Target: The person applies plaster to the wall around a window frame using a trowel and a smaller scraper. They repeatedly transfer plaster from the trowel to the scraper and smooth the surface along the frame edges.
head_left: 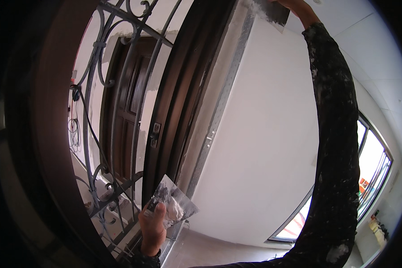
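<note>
White wall (259, 120) beside dark door frame (183, 85) — left hand (153, 232) clenched on a trowel (169, 192) bearing putty (175, 211), low down — right hand (303, 12), partly out of view, grips a scraper (276, 14) up high

Shiny flat scraper (167, 190), tilted, grey smudges; white paste lump (175, 211) near bottom edge. Dark flat blade (277, 14) up high, tilted, white smears (260, 9) on left side.

Likely home under renovation, bare metal corner strip (223, 98), panelled door (126, 114), scrolled grille (99, 44)
</note>
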The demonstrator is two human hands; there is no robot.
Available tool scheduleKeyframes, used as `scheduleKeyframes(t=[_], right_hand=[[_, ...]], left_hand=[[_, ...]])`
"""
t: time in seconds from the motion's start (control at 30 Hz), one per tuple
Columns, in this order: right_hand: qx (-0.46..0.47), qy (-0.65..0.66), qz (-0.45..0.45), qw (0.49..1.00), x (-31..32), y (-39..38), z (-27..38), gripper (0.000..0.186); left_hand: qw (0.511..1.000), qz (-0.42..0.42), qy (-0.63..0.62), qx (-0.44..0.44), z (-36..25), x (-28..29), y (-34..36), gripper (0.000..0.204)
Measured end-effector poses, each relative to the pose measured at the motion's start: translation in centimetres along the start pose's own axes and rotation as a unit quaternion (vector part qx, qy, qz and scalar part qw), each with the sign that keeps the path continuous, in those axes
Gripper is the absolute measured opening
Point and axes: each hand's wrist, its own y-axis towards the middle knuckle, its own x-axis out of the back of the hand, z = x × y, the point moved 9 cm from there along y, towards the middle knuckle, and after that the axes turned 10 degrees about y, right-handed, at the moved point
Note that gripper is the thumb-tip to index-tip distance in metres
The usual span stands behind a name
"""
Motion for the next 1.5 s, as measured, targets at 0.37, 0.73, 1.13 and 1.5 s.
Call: scheduleKeyframes(t=[0.37, 0.73, 1.13, 1.5], right_hand=[[-0.086, 0.545, 0.112, 0.827, -3.7, -31.0, 10.2, 0.044], [-0.136, 0.521, -0.114, 0.835, -6.3, -23.2, 3.9, 0.034], [-0.181, 0.459, -0.150, 0.857, -9.3, -20.5, 3.1, 0.037], [-0.160, 0.466, -0.134, 0.860, -9.2, -19.7, 4.3, 0.026]], left_hand=[[0.980, 0.114, -0.158, 0.042, -3.7, -6.8, 1.7, 0.047], [0.976, 0.139, -0.155, 0.059, -3.2, -9.6, 0.3, 0.048], [0.979, 0.107, -0.167, 0.043, -3.6, -6.7, -0.4, 0.043], [0.978, 0.107, -0.165, 0.066, -3.2, -6.1, -0.5, 0.045]])
